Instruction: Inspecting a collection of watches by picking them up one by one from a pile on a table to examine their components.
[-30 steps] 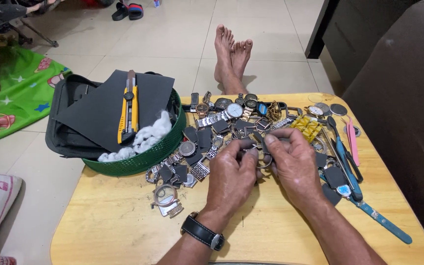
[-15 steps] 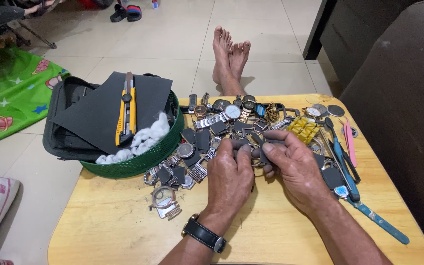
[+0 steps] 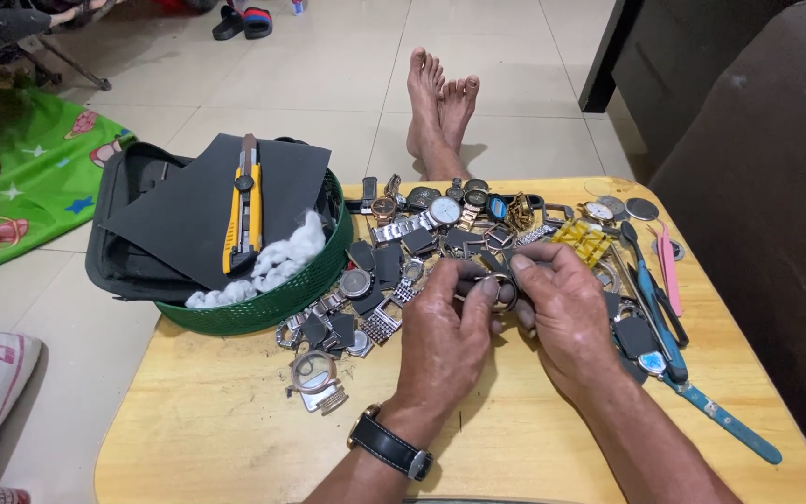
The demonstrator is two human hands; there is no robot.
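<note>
My left hand [image 3: 445,336] and my right hand [image 3: 562,313] meet over the middle of a low wooden table [image 3: 235,439]. Together they pinch a small round metal watch part [image 3: 496,285] between thumbs and fingertips. I wear a black-strapped wristwatch [image 3: 389,443] on my left wrist. Just beyond my fingers lies a heap of watches, straps and small black squares [image 3: 422,238]. A loose watch case with a metal band [image 3: 314,378] rests on the table left of my left hand.
A green basket [image 3: 272,303] at the table's left holds dark sheets, white cotton and a yellow utility knife [image 3: 243,205]. Blue-handled tools [image 3: 669,336] and pink tweezers [image 3: 669,266] lie at the right. Bare feet [image 3: 440,107] rest on the tiled floor beyond. A dark sofa stands at right.
Both hands drew slightly back from the heap toward me, still pinching the small round part between them. Nothing else on the table moved.
</note>
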